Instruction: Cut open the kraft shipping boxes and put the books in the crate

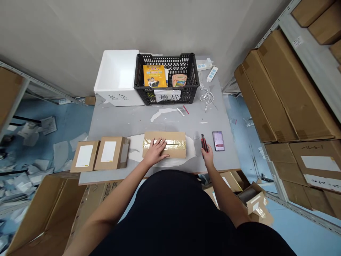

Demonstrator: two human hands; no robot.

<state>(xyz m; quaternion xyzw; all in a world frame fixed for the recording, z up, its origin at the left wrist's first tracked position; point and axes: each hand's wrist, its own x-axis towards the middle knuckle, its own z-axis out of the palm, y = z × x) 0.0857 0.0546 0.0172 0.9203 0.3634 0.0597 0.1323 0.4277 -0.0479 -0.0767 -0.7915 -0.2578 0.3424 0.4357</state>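
A brown cardboard box point(176, 136) sealed with shiny clear tape lies lengthwise on the grey table in front of me. My left hand point(156, 152) rests flat on its top, left of the middle, fingers spread. Off to the right, my right hand point(207, 156) is closed around a red and black box cutter point(204, 143), which points away from me. Just right of that hand lies a phone point(218, 141) with its screen lit. The box sits over a pale worn patch of the tabletop point(190, 151).
Two labelled cartons point(108, 153) stand at the table's left edge. Along the back are a white foam box point(114, 80) and a black crate point(166, 96) holding books. Power strips point(212, 74) and a white cable point(207, 96) lie back right. Shelves of cartons point(282, 89) rise on the right.
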